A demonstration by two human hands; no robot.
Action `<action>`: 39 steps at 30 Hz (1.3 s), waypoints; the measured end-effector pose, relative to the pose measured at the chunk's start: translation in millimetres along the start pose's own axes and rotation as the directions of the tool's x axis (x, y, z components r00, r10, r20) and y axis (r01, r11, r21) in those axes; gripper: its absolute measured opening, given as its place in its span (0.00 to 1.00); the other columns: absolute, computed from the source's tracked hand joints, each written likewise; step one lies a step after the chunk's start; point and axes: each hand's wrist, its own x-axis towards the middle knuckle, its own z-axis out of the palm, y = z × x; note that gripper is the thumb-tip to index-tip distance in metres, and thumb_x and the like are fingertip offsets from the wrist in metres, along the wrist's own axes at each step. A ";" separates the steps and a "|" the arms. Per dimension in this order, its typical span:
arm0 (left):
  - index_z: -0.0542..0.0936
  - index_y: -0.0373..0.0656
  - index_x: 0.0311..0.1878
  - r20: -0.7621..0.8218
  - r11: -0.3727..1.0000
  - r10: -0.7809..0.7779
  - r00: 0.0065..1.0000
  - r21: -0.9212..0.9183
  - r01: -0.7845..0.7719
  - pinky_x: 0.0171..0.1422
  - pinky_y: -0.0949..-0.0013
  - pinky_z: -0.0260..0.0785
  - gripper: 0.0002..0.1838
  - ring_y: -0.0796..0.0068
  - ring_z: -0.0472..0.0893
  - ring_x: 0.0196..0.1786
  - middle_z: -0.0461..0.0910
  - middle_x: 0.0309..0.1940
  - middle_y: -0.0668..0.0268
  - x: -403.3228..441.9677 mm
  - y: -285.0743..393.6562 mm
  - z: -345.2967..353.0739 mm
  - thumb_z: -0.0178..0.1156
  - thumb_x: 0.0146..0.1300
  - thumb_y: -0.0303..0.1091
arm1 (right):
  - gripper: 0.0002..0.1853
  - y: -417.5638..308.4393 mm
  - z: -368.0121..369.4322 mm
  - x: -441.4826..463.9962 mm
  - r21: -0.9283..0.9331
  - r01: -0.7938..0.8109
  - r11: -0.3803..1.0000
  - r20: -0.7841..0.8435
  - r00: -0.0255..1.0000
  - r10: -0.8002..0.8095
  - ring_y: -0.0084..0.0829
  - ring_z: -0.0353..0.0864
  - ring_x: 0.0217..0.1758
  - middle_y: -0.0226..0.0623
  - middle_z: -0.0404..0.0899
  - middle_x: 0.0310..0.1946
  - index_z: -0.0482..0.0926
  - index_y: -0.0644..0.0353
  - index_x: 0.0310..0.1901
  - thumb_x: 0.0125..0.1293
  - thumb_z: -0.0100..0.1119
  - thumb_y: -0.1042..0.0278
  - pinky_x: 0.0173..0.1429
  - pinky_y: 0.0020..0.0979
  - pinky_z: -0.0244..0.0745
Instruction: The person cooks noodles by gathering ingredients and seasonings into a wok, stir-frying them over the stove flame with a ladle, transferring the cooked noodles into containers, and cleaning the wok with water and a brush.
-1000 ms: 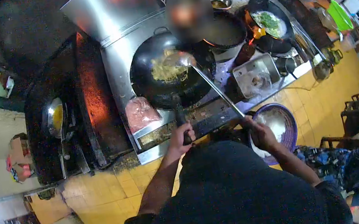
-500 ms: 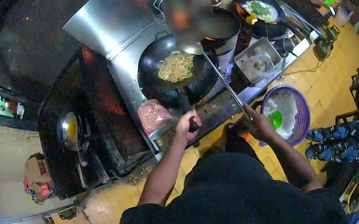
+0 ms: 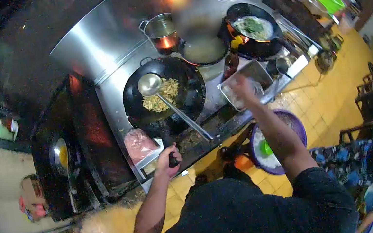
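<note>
My left hand [image 3: 169,160] is wrapped round the dark handle of the wok [image 3: 191,88], low at its near side. Noodles [image 3: 169,88] lie in the wok. A long-handled metal ladle [image 3: 149,84] rests in it, bowl over the noodles and handle over the near rim. My right hand [image 3: 242,88] is over a rectangular metal tray [image 3: 267,82], its fingers blurred, so I cannot tell whether they hold anything. Just beyond that hand stands a dark red bottle [image 3: 231,63]. A plastic bag of pink stuff [image 3: 139,145] sits left of the wok handle.
Behind the wok stand a metal pot [image 3: 161,29] and a pan of pale liquid [image 3: 205,50]. Another pan [image 3: 253,28] with white and green food sits over flame at right. A purple basket [image 3: 303,139] with a green cup stands on the floor. A person is at lower right.
My right hand has let go of the ladle and moved over the metal tray. The ladle now rests in the wok. My left hand keeps hold of the handle; the view has shifted.
</note>
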 end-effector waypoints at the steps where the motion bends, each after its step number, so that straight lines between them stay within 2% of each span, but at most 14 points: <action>1: 0.73 0.47 0.46 -0.033 1.000 0.010 0.999 -0.027 -0.011 0.26 0.75 0.63 0.11 0.83 0.70 0.23 0.71 0.24 0.74 -7.5 -1.0 9.3 0.58 0.61 0.29 | 0.34 6.7 -8.0 49.0 0.135 0.170 0.976 -0.114 0.981 -0.156 0.34 0.82 0.39 0.42 0.82 0.37 0.74 0.64 0.53 0.53 0.72 0.47 0.46 0.37 0.77; 3: 0.73 0.47 0.46 -0.047 0.996 0.044 0.998 -0.070 -0.047 0.26 0.75 0.62 0.12 0.83 0.70 0.23 0.71 0.24 0.75 -11.4 -2.3 17.6 0.59 0.60 0.29 | 0.33 -36.3 -30.7 72.5 -0.216 0.276 0.937 -0.323 0.885 -0.335 0.33 0.81 0.42 0.42 0.81 0.37 0.73 0.64 0.52 0.53 0.72 0.47 0.48 0.36 0.77; 4: 0.73 0.47 0.46 -0.052 0.997 0.010 0.999 -0.073 -0.014 0.26 0.76 0.62 0.12 0.83 0.69 0.23 0.70 0.24 0.75 -10.6 -2.1 14.9 0.59 0.59 0.29 | 0.36 -43.7 -34.7 93.1 -0.075 0.280 0.957 -0.156 0.945 -0.288 0.36 0.81 0.47 0.44 0.81 0.43 0.73 0.64 0.55 0.51 0.73 0.46 0.51 0.36 0.75; 7: 0.73 0.47 0.46 -0.080 0.999 0.018 0.997 -0.042 -0.021 0.25 0.77 0.61 0.11 0.83 0.69 0.22 0.70 0.23 0.75 -20.3 -0.1 21.5 0.59 0.60 0.28 | 0.37 -34.9 -30.0 167.3 -0.491 0.283 0.824 0.092 0.957 -0.274 0.45 0.83 0.47 0.49 0.83 0.41 0.78 0.67 0.51 0.50 0.69 0.40 0.53 0.39 0.75; 9: 0.73 0.47 0.45 -0.045 0.999 0.001 0.999 -0.050 -0.003 0.24 0.77 0.61 0.10 0.82 0.70 0.22 0.71 0.24 0.74 -18.8 0.4 18.4 0.59 0.60 0.28 | 0.32 -48.2 -21.6 166.5 -0.575 0.545 0.610 0.075 0.778 -0.623 0.50 0.83 0.39 0.51 0.83 0.31 0.80 0.67 0.38 0.52 0.65 0.39 0.46 0.43 0.77; 11: 0.74 0.46 0.41 -0.098 0.998 0.022 0.995 -0.057 -0.028 0.20 0.76 0.61 0.07 0.82 0.71 0.22 0.73 0.24 0.72 -19.0 0.0 17.9 0.59 0.61 0.30 | 0.25 -56.7 -8.2 182.0 -0.653 0.583 0.483 0.156 0.729 -0.667 0.53 0.82 0.35 0.52 0.81 0.28 0.79 0.66 0.31 0.53 0.66 0.46 0.40 0.47 0.77; 16: 0.73 0.45 0.30 -0.088 0.997 0.068 0.994 0.027 -0.066 0.22 0.76 0.61 0.06 0.79 0.70 0.20 0.69 0.19 0.72 -19.5 -3.8 19.3 0.60 0.58 0.32 | 0.16 -157.2 70.2 142.1 -0.426 0.904 -0.027 0.316 0.121 -0.941 0.53 0.81 0.32 0.49 0.81 0.27 0.79 0.65 0.31 0.52 0.63 0.59 0.38 0.44 0.78; 18: 0.73 0.44 0.33 -0.067 0.997 0.057 0.996 -0.040 -0.060 0.22 0.76 0.61 0.05 0.80 0.72 0.23 0.71 0.22 0.71 -16.7 -5.3 15.4 0.60 0.57 0.27 | 0.16 -185.8 102.1 106.1 -0.494 0.857 -0.150 0.700 0.289 -0.653 0.48 0.82 0.41 0.45 0.83 0.37 0.82 0.59 0.37 0.52 0.64 0.56 0.46 0.43 0.77; 21: 0.73 0.43 0.35 0.064 0.991 0.088 0.994 -0.106 -0.081 0.23 0.76 0.61 0.04 0.80 0.72 0.23 0.72 0.23 0.71 -12.1 -9.2 8.4 0.59 0.58 0.27 | 0.12 -216.2 158.2 55.2 -0.546 0.734 -0.404 0.835 0.516 -0.193 0.45 0.84 0.35 0.48 0.83 0.36 0.84 0.61 0.34 0.49 0.61 0.66 0.40 0.49 0.78; 27: 0.73 0.46 0.36 0.005 0.998 0.057 0.998 0.003 -0.057 0.26 0.74 0.63 0.04 0.80 0.70 0.24 0.70 0.24 0.73 -3.5 -9.6 1.8 0.59 0.61 0.31 | 0.15 -219.6 209.1 21.1 -0.504 0.575 -0.644 0.805 0.583 -0.109 0.45 0.85 0.44 0.45 0.84 0.40 0.85 0.61 0.39 0.50 0.62 0.66 0.44 0.51 0.79; 32: 0.75 0.46 0.33 0.041 0.995 0.010 0.999 0.095 -0.014 0.26 0.72 0.67 0.09 0.77 0.74 0.24 0.74 0.22 0.70 -2.7 -4.2 -6.2 0.59 0.62 0.40 | 0.15 -240.8 197.6 8.4 -0.454 0.726 -0.516 0.785 0.600 0.153 0.42 0.83 0.49 0.42 0.83 0.46 0.84 0.55 0.44 0.53 0.60 0.65 0.50 0.51 0.77; 34: 0.75 0.46 0.33 0.014 0.983 -0.040 0.999 0.179 0.037 0.27 0.72 0.67 0.11 0.77 0.75 0.24 0.74 0.22 0.70 -9.7 1.7 -2.5 0.58 0.63 0.43 | 0.14 -215.8 182.1 48.2 -0.631 0.733 -0.253 0.774 0.617 -0.142 0.40 0.84 0.48 0.44 0.83 0.45 0.83 0.57 0.43 0.56 0.60 0.62 0.50 0.47 0.78; 37: 0.74 0.46 0.35 0.029 0.962 -0.033 0.999 0.273 0.024 0.29 0.69 0.70 0.07 0.76 0.73 0.24 0.73 0.23 0.72 -13.0 4.3 1.2 0.59 0.60 0.38 | 0.13 -187.0 118.0 94.2 -0.247 0.891 0.382 0.657 0.443 -0.610 0.38 0.83 0.38 0.41 0.83 0.33 0.80 0.60 0.38 0.54 0.63 0.61 0.43 0.39 0.77; 39: 0.75 0.46 0.33 0.053 0.971 0.062 0.997 0.228 -0.072 0.30 0.69 0.69 0.08 0.77 0.73 0.25 0.73 0.23 0.71 -9.2 0.3 1.1 0.59 0.60 0.39 | 0.13 -198.2 73.2 85.8 -0.193 0.866 0.462 0.610 0.474 -0.635 0.36 0.82 0.34 0.39 0.82 0.29 0.79 0.60 0.37 0.53 0.64 0.62 0.40 0.38 0.76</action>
